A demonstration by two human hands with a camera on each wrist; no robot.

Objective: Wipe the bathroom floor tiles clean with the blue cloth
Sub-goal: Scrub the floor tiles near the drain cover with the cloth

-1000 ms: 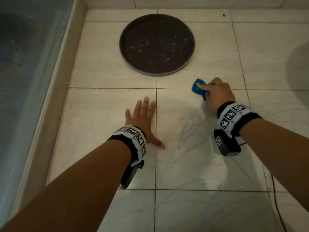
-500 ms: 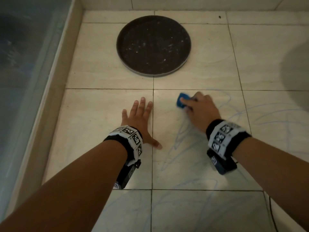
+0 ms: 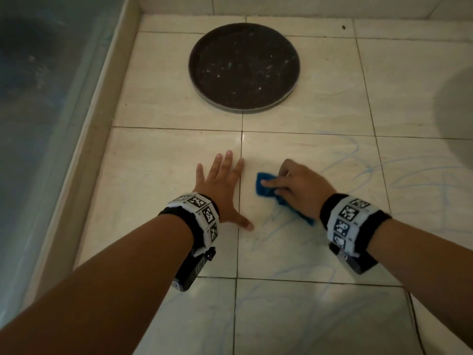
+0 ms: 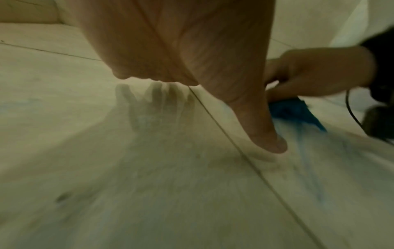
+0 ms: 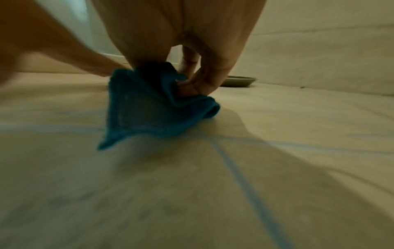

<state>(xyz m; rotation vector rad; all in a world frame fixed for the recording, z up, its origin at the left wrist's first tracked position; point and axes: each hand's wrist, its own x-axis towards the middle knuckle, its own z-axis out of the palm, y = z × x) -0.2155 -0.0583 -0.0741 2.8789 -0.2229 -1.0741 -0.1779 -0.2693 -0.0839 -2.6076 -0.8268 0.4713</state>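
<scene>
- Head view: the left hand [image 3: 220, 185] lies flat on the floor tiles [image 3: 158, 175], palm down, fingers straight and spread, thumb stretched out toward the right hand.
- Left hand holds nothing; the left wrist view confirms the thumb tip pressed on the tile just across a grout line [image 4: 234, 146].
- Right hand [image 3: 298, 187] sits just beside the left hand, fingers curled over the blue cloth [image 3: 266, 187] and pressing it onto the tile.
- Blue cloth is bunched under the right hand; one end sticks out past the fingertips toward the left hand, another corner trails back beneath the wrist.
- Right wrist view: the fingers pinch a gathered fold of the cloth [image 5: 149, 107], with its loose corner spread on the floor toward the camera.
- Faint blue scribble marks [image 3: 358, 160] cover the tiles around and nearer than the right hand, and continue further to its right.
- Beyond both hands, well apart from them, a dark round tray [image 3: 244, 66] rests on the floor.
- Both wrists carry bands with black-and-white markers [image 3: 202, 211].
- A raised ledge [image 3: 102, 103] borders the floor on the left hand's outer side.
</scene>
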